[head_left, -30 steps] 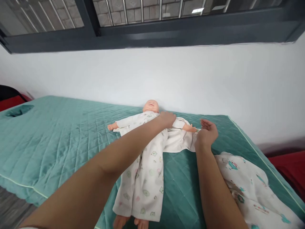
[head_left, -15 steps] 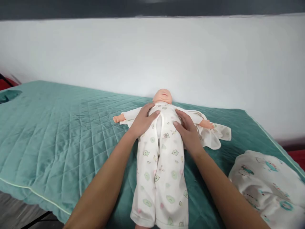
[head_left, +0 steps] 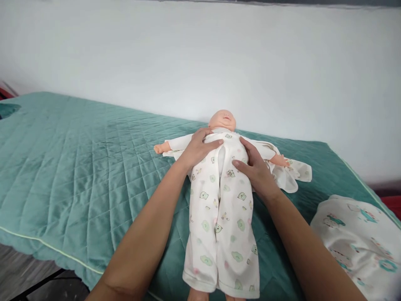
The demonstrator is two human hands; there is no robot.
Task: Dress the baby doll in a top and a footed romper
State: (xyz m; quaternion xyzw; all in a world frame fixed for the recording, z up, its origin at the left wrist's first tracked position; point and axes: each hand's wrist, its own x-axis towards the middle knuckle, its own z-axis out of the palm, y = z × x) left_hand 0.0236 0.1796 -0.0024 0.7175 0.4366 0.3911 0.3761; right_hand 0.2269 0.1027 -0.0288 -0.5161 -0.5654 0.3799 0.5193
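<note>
A baby doll (head_left: 223,120) lies on its back, arms spread in white sleeves. White split-crotch baby pants (head_left: 233,217) with green animal prints cover it from chest to ankles, and its feet poke out below the cuffs. My left hand (head_left: 202,147) rests on the upper pants at the left side of the waist, thumb stretched toward the middle. On the other side, my right hand (head_left: 253,167) lies along the edge of the pants, with thumb and fingers apart. A matching printed baby jacket (head_left: 286,177) is spread under the doll, showing beyond its right-hand arm.
A green quilted cover (head_left: 94,167) spreads over the bed. White cloth with coloured prints (head_left: 360,238) is bunched at the lower right, beside my right forearm. Behind the doll's head rises a white wall (head_left: 156,62). The cover's piped front edge (head_left: 46,248) runs along the lower left.
The view has tilted down and shifted slightly left, so the doll appears further right. Both hands stay on the upper pants with little movement.
</note>
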